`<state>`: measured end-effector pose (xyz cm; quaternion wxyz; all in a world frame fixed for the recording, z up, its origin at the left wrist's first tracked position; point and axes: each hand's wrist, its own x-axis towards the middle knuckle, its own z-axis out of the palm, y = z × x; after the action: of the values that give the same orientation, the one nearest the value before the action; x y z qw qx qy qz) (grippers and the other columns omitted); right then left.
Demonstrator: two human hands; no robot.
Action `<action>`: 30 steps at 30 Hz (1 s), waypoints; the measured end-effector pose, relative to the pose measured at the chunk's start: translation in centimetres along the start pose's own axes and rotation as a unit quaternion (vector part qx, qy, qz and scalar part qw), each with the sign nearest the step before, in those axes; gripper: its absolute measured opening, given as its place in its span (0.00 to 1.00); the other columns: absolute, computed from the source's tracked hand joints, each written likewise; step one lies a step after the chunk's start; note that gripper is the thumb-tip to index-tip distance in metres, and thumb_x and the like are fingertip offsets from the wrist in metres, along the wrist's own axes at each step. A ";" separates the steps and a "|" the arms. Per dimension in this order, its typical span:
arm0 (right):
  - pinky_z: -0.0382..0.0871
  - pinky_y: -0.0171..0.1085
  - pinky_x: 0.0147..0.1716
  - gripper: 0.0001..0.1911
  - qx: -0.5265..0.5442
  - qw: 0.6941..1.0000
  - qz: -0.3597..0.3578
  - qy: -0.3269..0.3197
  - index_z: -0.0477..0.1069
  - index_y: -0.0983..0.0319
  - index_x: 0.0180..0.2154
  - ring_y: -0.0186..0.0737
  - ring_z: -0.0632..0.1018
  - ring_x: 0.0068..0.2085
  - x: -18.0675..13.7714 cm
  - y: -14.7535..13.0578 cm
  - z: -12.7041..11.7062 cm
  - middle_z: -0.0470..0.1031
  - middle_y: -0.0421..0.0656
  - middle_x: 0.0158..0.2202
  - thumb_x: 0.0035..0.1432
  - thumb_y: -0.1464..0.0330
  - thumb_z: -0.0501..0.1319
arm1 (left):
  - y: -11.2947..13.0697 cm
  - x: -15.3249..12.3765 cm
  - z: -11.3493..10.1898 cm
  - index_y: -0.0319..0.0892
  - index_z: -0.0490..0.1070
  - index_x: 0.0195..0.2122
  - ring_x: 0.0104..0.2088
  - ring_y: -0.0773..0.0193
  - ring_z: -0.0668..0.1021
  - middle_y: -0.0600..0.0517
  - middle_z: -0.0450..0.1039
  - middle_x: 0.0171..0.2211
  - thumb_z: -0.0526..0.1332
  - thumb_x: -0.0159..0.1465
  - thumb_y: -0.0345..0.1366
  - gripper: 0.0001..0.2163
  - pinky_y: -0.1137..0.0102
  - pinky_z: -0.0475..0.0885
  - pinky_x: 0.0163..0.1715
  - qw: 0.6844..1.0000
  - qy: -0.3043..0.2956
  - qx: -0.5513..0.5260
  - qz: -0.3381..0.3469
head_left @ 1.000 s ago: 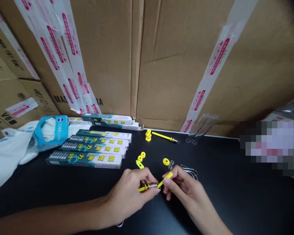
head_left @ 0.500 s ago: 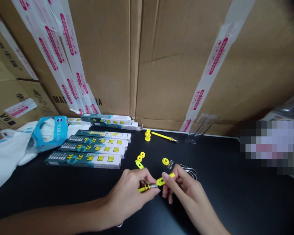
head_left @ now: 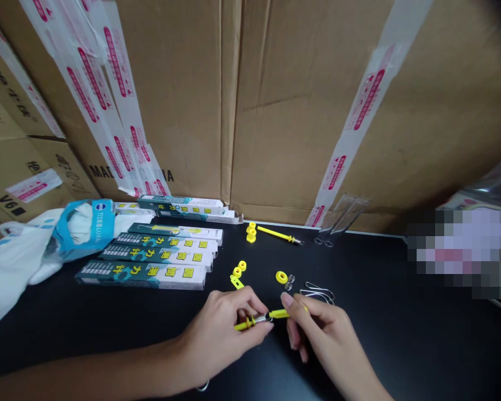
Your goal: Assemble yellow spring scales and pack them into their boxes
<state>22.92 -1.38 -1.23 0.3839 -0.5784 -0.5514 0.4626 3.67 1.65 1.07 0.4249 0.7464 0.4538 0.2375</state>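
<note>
My left hand (head_left: pixel 229 323) pinches a yellow rod with a metal spring end (head_left: pixel 259 319). In my right hand (head_left: pixel 321 328) is a flat yellow plastic tab (head_left: pixel 279 313), held between thumb and fingers. The tab's left end meets the spring's tip; whether the two are hooked together I cannot tell. Above my left hand lie a slotted yellow tab (head_left: pixel 236 282) and small yellow caps (head_left: pixel 239 269). Close to my right hand are a yellow ring (head_left: pixel 281 277), small clear pieces (head_left: pixel 290 282) and bent wire hooks (head_left: pixel 317 291).
Printed narrow boxes (head_left: pixel 142 274) lie at the left beside a white plastic bag (head_left: pixel 25 256). Farther back are another yellow rod with a spring (head_left: pixel 278 234), more yellow caps (head_left: pixel 251 233) and clear tubes (head_left: pixel 342 220). A large cardboard box (head_left: pixel 300 111) stands behind the black table.
My right hand has shifted slightly right and down. The yellow tab has turned from its flat face to a narrower edge, in line with the spring. My left hand has hardly moved.
</note>
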 end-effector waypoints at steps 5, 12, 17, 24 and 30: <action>0.62 0.30 0.17 0.28 0.027 1.000 -0.003 0.010 0.65 0.60 0.20 0.31 0.69 0.15 0.0 0.0 0.2 0.68 0.36 0.15 0.63 0.47 0.56 | 0.2 0.0 -0.4 0.46 0.77 0.44 0.21 0.71 0.65 0.61 0.70 0.24 0.68 0.59 0.37 0.12 0.76 0.61 0.25 0.999 -0.033 -0.029 -0.005; 0.64 0.31 0.17 0.28 0.008 1.000 -0.018 -0.001 0.65 0.59 0.22 0.33 0.70 0.16 -0.1 0.0 0.2 0.68 0.36 0.16 0.67 0.47 0.51 | 0.4 0.0 -0.5 0.44 0.78 0.36 0.25 0.69 0.69 0.59 0.72 0.26 0.61 0.67 0.40 0.08 0.75 0.60 0.28 0.997 -0.060 0.009 0.054; 0.65 0.32 0.24 0.27 -0.130 0.982 -0.129 0.040 0.64 0.59 0.18 0.33 0.71 0.20 -0.5 -0.9 -0.9 0.67 0.36 0.16 0.67 0.54 0.55 | 0.5 0.1 -0.4 0.44 0.74 0.34 0.25 0.68 0.69 0.59 0.70 0.25 0.59 0.67 0.38 0.07 0.74 0.59 0.27 0.995 -0.058 0.050 0.060; 0.69 0.34 0.27 0.17 -0.201 0.943 -0.212 0.163 0.72 0.58 0.32 0.36 0.75 0.26 1.0 -0.7 -3.5 0.75 0.39 0.26 0.71 0.61 0.52 | 0.4 0.1 -0.4 0.43 0.71 0.31 0.23 0.70 0.67 0.61 0.63 0.21 0.58 0.68 0.39 0.09 0.74 0.57 0.25 0.997 -0.052 0.037 0.045; 0.69 0.49 0.46 0.11 -0.285 0.912 -0.262 0.133 0.76 0.53 0.48 0.49 0.76 0.43 2.9 0.5 -4.5 0.78 0.45 0.42 0.65 0.64 0.60 | 0.6 0.2 -0.7 0.43 0.71 0.31 0.21 0.70 0.67 0.60 0.66 0.20 0.57 0.69 0.40 0.11 0.74 0.58 0.24 0.999 -0.049 -0.016 0.008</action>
<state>27.24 1.72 -0.74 0.3803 -0.5541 -0.7353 0.0873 3.55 2.01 1.97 0.4569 0.7538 0.4225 0.2109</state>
